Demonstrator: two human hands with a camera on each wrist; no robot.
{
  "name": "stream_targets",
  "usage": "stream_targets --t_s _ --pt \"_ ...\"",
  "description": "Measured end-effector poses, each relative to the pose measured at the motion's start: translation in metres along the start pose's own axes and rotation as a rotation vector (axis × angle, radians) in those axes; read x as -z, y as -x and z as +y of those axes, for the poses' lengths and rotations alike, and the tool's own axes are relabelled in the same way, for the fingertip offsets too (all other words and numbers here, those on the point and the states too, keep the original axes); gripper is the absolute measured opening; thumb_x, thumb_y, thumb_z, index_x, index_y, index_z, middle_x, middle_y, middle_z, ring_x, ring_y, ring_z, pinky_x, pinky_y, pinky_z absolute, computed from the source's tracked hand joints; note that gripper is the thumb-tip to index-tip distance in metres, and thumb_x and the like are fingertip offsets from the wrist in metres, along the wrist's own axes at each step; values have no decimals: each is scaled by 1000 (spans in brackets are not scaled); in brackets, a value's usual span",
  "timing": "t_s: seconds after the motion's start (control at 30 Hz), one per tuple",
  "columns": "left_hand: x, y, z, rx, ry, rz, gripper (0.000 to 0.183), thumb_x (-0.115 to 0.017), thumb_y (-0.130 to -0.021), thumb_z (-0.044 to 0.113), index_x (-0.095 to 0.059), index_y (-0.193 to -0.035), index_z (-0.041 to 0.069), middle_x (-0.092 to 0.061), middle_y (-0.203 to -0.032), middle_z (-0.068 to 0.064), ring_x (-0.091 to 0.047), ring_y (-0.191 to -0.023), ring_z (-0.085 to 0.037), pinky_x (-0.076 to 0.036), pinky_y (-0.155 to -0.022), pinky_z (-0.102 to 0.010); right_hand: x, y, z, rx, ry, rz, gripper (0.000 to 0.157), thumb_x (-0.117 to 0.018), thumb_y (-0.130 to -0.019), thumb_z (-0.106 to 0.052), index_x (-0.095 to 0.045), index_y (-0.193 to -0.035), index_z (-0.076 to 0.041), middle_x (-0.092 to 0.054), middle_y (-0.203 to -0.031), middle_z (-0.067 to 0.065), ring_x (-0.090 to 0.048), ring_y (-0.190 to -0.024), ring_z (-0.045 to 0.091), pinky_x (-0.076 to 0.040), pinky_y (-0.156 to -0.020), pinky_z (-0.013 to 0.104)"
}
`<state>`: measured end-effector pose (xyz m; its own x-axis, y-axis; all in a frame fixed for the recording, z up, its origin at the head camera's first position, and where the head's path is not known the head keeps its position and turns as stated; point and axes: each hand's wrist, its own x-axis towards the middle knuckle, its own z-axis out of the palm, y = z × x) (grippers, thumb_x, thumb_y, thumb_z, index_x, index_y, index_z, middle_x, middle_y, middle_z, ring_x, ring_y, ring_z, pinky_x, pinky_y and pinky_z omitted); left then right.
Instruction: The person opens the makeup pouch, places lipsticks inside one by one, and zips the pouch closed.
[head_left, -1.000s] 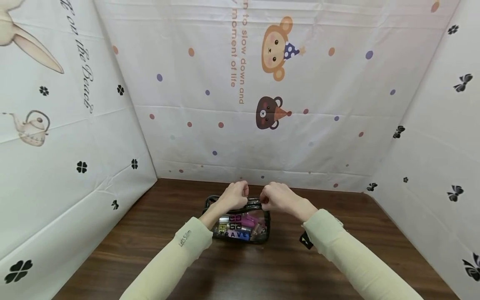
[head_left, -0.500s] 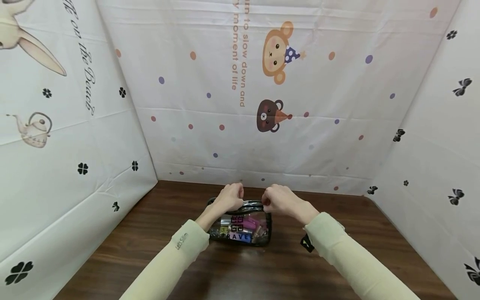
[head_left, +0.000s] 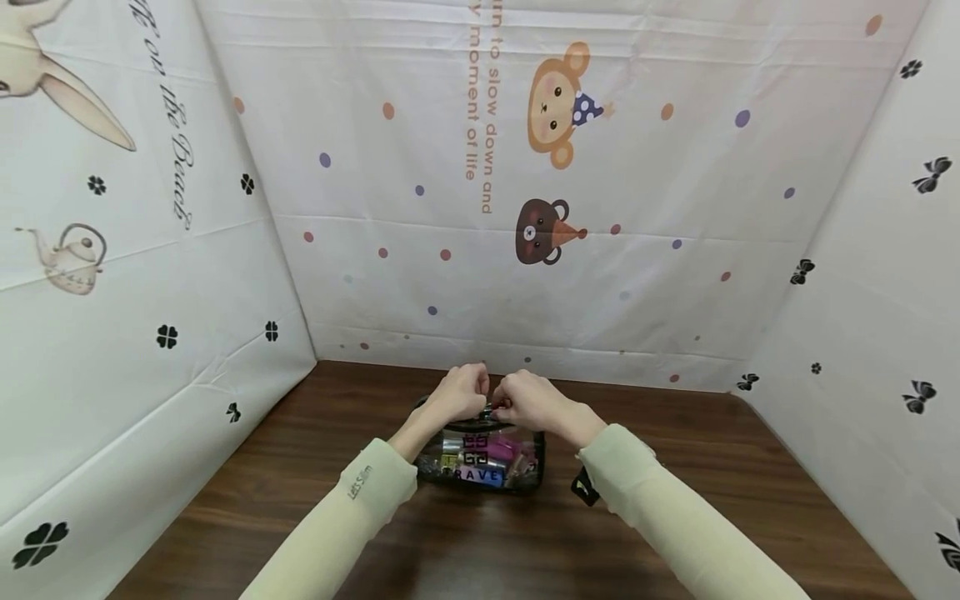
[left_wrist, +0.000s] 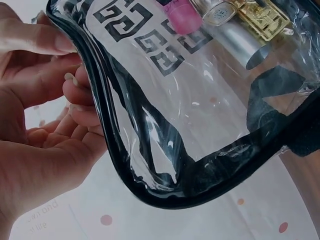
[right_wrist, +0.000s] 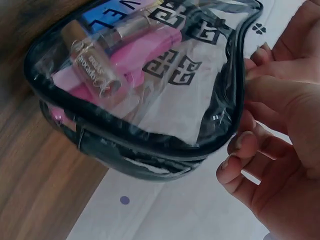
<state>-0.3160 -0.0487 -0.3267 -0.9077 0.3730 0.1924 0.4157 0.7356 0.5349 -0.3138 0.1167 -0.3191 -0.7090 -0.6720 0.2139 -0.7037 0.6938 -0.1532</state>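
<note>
A clear toiletry bag [head_left: 536, 462] with black piping and printed letters stands on the table in the head view. Pink, blue, silver and gold cosmetics show through its wall, among them a small bottle [right_wrist: 92, 65] and a pink tube [right_wrist: 150, 47]. My left hand [head_left: 459, 393] pinches the bag's top edge left of its middle. Close beside it, my right hand [head_left: 534, 404] has curled fingers at the same edge. In the right wrist view, that hand [right_wrist: 300, 125] meets the edge with thumb and forefinger; the exact part between them is hidden.
The bag rests on a dark brown wooden table [head_left: 480, 550] near its back edge. White printed sheets [head_left: 360, 192] rise behind and on both sides. A black strap piece [head_left: 585, 487] shows at the right wrist.
My right hand has moved left along the bag's top edge, from near its right end to beside the left hand. The left hand has hardly moved.
</note>
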Motion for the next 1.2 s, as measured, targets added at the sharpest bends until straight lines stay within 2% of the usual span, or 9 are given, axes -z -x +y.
stream_targets --t_s 0.17,0.27,0.4,0.5,0.67,0.83,0.93,1.07,1.2 --pt "1 -1 -1 -7 35 9 17 -48 -80 -9 -51 -83 7 -43 -66 -3 -34 -54 -16 -28 -50 -26 -2 -5 -2 -8 13 -9 16 -67 -86 -8 -70 -72 -15 -60 -62 -7 -43 -52 4 -36 -52 20" --pt "4 -3 0 -4 46 17 15 -49 -80 -9 -52 -85 6 -44 -67 -3 -36 -55 -15 -30 -51 -25 -2 -6 -2 9 45 3 24 -66 -84 -6 -60 -63 -17 -46 -55 -9 -33 -50 5 -28 -50 21" --pt "7 -4 2 1 44 7 14 -52 -81 -7 -54 -87 6 -49 -69 -4 -40 -57 -16 -32 -51 -25 -2 -7 -4 58 115 38 38 -64 -79 -1 -39 -57 -19 -26 -54 -8 -21 -52 7 -17 -49 22" --pt "8 -3 1 4 48 1 14 -53 -82 -6 -54 -87 7 -50 -70 -4 -41 -56 -16 -33 -51 -25 -4 -8 -6 85 182 62 41 -63 -75 0 -32 -57 -19 -20 -55 -8 -19 -54 8 -16 -51 23" --pt "7 -2 -2 20 61 -15 14 -51 -82 -6 -54 -87 7 -51 -69 -4 -42 -55 -16 -33 -50 -25 -6 -8 -9 89 231 71 41 -62 -73 0 -30 -56 -20 -19 -55 -8 -19 -54 9 -17 -51 24" --pt "9 0 -5 21 56 -26 15 -49 -81 -6 -53 -86 8 -48 -67 -3 -40 -55 -15 -33 -50 -25 -5 -7 -9 101 216 69 41 -61 -73 0 -29 -57 -20 -18 -56 -8 -17 -54 9 -15 -51 24" --pt "12 1 -9 29 35 -11 16 -48 -80 -7 -54 -84 8 -46 -65 -2 -38 -55 -15 -31 -50 -25 -3 -6 -7 96 213 63 38 -62 -75 -1 -34 -56 -20 -24 -58 -8 -18 -55 8 -14 -51 24" --pt "16 3 -13 72 12 -8 17 -48 -81 -7 -57 -86 6 -45 -62 -1 -39 -54 -15 -32 -51 -26 -2 -3 -4 82 220 56 33 -63 -77 -4 -45 -55 -21 -36 -61 -8 -22 -55 7 -16 -51 23" --pt "19 5 -14 83 3 -22 17 -48 -82 -6 -58 -86 6 -45 -61 0 -40 -54 -14 -33 -51 -25 -2 -3 -3 83 210 48 34 -63 -76 -4 -42 -55 -21 -32 -60 -8 -20 -54 7 -15 -51 23"
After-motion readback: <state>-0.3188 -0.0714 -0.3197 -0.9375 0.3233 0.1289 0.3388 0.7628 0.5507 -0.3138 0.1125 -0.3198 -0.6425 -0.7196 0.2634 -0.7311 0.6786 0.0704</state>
